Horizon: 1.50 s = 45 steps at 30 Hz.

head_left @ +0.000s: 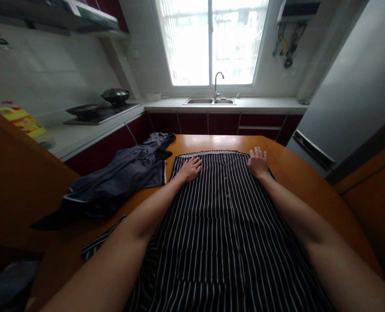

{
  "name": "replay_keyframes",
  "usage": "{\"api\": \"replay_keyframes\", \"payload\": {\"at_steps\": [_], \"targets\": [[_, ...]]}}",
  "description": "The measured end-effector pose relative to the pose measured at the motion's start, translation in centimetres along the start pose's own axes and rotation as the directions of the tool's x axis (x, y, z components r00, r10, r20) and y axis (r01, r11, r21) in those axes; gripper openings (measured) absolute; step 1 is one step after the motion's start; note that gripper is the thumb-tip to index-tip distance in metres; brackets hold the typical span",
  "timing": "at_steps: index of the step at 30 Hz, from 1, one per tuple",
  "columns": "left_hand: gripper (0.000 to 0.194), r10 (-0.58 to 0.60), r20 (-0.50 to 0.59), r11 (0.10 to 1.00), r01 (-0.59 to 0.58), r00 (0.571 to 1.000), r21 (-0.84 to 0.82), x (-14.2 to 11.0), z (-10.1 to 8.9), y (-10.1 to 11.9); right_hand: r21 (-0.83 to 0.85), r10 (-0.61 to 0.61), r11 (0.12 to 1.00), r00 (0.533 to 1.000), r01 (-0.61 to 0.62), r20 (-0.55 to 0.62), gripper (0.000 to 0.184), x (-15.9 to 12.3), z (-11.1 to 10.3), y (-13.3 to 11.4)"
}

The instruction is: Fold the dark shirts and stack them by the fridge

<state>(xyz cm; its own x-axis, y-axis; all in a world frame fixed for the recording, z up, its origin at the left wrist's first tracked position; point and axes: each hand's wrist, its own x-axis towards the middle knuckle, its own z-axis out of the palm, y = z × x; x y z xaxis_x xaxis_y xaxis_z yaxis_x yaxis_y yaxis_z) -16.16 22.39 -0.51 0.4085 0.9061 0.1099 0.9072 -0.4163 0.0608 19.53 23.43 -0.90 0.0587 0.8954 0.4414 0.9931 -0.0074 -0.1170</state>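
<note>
A black shirt with white stripes [208, 234] lies spread over the wooden table, its buttoned front facing up and its far hem edge running across the tabletop. My left hand [190, 169] rests flat on the cloth by the far left corner, fingers stretched out. At the far right corner, my right hand [257, 162] presses on the shirt's edge with its fingers extended forward. Neither hand visibly grips the fabric. A striped sleeve [103, 238] pokes out to the left, partly hidden behind my left forearm.
A dark grey garment [124, 173] lies crumpled along the left side of the wooden table [296, 169]. Beyond are a double sink [198, 101] with a faucet [216, 84], a stove with a wok [114, 96], a yellow jug [21, 121] and a fridge [348, 91] at right.
</note>
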Motion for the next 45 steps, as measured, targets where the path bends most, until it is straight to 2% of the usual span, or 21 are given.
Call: {"api": "replay_keyframes", "payload": {"at_steps": [4,7,13,15,17,21,23,26,29,31,32,35,38,41,43,45], "targets": [[0.060,-0.079,0.101,0.997,0.079,0.992,-0.001,0.6,-0.1,-0.6,0.129,-0.034,0.992,0.973,0.004,0.227,0.058,-1.9,-0.2,-3.5],[0.061,-0.129,0.130,0.992,0.129,0.983,0.007,1.2,-0.1,-1.0,0.169,-0.106,0.984,0.936,0.051,0.335,0.063,-3.3,0.3,-5.3],[0.062,-0.174,0.112,0.985,0.173,0.978,0.021,3.3,-1.0,-2.8,0.114,-0.093,0.992,0.916,0.052,0.389,0.066,-3.4,0.6,-5.5],[0.059,-0.167,0.085,0.986,0.164,0.982,0.034,3.7,-1.7,-2.5,0.116,-0.095,0.992,0.916,0.054,0.389,0.066,-3.4,0.4,-5.4],[0.057,-0.136,0.051,0.990,0.133,0.989,0.049,3.2,-2.0,-1.2,0.121,-0.096,0.991,0.916,0.053,0.389,0.066,-3.4,0.2,-5.5],[0.060,0.051,0.028,0.998,-0.052,0.998,0.027,-0.6,-0.9,2.7,0.121,-0.100,0.991,0.922,0.059,0.373,0.067,-3.6,0.3,-5.6],[0.062,0.061,0.083,0.998,-0.059,0.995,-0.019,-2.8,0.0,3.6,0.113,-0.098,0.992,0.925,0.061,0.366,0.066,-3.7,0.6,-5.5],[0.062,-0.065,0.120,0.997,0.069,0.991,-0.029,-4.4,0.2,2.4,0.117,-0.097,0.991,0.932,0.059,0.350,0.065,-3.6,0.8,-5.4],[0.062,-0.192,0.106,0.981,0.194,0.976,0.001,-3.9,-1.2,0.1,0.149,-0.104,0.987,0.936,0.056,0.336,0.063,-3.5,0.3,-5.3],[0.060,-0.203,0.097,0.979,0.203,0.974,0.014,-3.7,-2.5,-0.4,0.182,-0.104,0.982,0.950,0.051,0.295,0.059,-3.8,-0.6,-5.5],[0.060,-0.173,0.083,0.985,0.172,0.981,0.020,-4.0,-3.0,0.0,0.198,-0.097,0.979,0.960,0.045,0.262,0.057,-4.2,-1.1,-5.7],[0.061,0.024,0.065,0.999,-0.025,0.998,0.022,-7.3,-3.5,2.5,0.253,-0.086,0.967,0.982,0.041,0.171,0.054,-6.3,-3.1,-7.0],[0.064,0.198,0.121,0.980,-0.198,0.973,-0.010,-12.5,-2.7,5.2,0.311,-0.178,0.943,0.969,0.118,0.174,0.054,-10.1,-5.0,-8.7],[0.062,0.172,0.176,0.985,-0.167,0.969,-0.040,-16.2,-2.4,5.7,0.334,-0.295,0.920,0.922,0.204,0.251,0.055,-14.1,-6.7,-10.1],[0.058,0.098,0.171,0.994,-0.088,0.980,-0.065,-17.1,-2.8,5.1,0.332,-0.314,0.919,0.901,0.210,0.300,0.055,-16.2,-7.7,-10.6],[0.056,0.019,0.141,0.996,-0.007,0.990,-0.084,-17.2,-3.7,4.8,0.323,-0.286,0.929,0.904,0.180,0.318,0.055,-17.7,-8.8,-10.7]]}}
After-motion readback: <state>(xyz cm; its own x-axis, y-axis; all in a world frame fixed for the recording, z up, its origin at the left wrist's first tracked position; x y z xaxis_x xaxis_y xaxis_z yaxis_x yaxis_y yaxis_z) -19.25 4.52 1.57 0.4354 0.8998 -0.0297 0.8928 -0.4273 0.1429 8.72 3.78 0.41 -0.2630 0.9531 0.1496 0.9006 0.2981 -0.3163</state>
